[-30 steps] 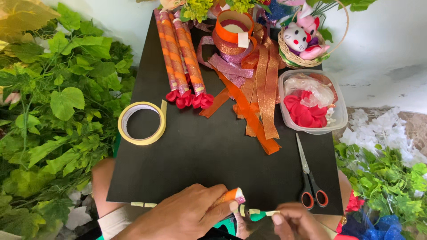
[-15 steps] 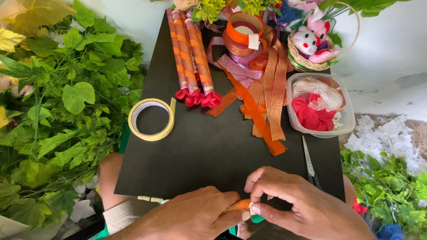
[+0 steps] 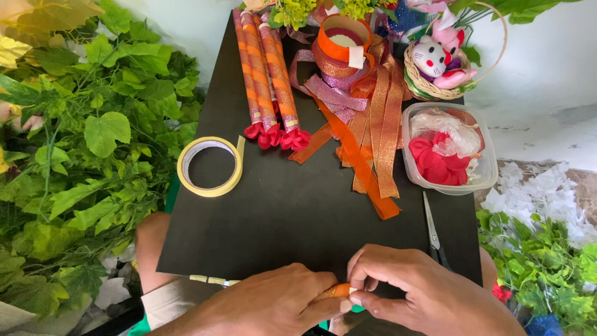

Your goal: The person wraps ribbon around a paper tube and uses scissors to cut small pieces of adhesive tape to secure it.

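Head view, looking down on a flat black rectangular board (image 3: pixel 298 211) that rests across the person's lap; banks of green artificial leaves (image 3: pixel 81 168) crowd its left side and lower right corner; a loose spill of orange and gold glitter ribbons (image 3: pixel 367 143) trails down the middle from an orange ribbon spool (image 3: pixel 341 37); a clear plastic tub of red fabric petals (image 3: pixel 449 149) sits at the right edge, just below a small wicker basket with plush toys (image 3: pixel 435 62); three orange-striped wrapped sticks with red petal tips (image 3: pixel 267 74) lie side by side at top left, near a cream roll of paper tape (image 3: pixel 209 167); steel scissors (image 3: pixel 431 227) lie just beside the right hand.

At the near edge the left hand (image 3: pixel 267 305) is closed round a small orange-wrapped stick (image 3: pixel 339 290); the right hand (image 3: pixel 423 292) pinches its tip, fingers narrowed, where a bit of green shows.

Risks, as I judge them: the wrap could loosen or crease if either pinch slackens; the board, seemingly balanced on the knees, could tilt and slide the ribbons off; the right wrist could knock the scissors off the edge, being so close.
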